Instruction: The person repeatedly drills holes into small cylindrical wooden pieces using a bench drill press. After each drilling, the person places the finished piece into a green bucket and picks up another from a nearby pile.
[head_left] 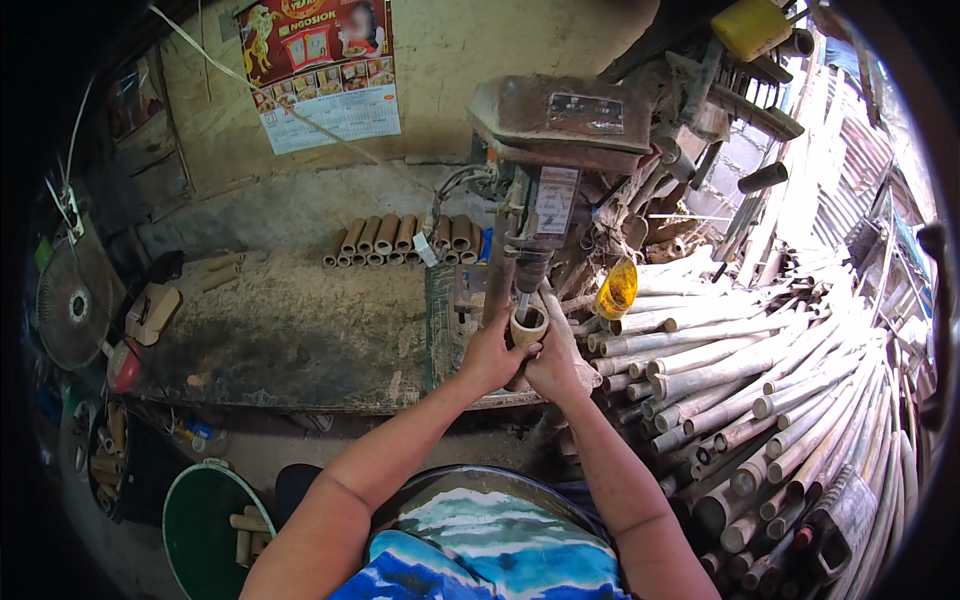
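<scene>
Both my hands are closed around a short bamboo tube (529, 322), which stands upright with its open mouth facing up. My left hand (490, 358) grips its left side and my right hand (556, 362) its right side, thumbs meeting at the front. Right above the tube is a drill press (560, 130), dusty and brown, and its bit (523, 300) reaches down to the tube's mouth. How deep the bit goes cannot be made out. The tube's lower part is mostly hidden by my fingers.
Cut bamboo pieces (385, 235) stand stacked at the back of the dusty workbench (290, 320). Long bamboo poles (720, 370) pile up on the right. A yellow cup (617, 288) hangs beside the press. At the left are a fan (75, 305) and a green bin (200, 530) with bamboo pieces.
</scene>
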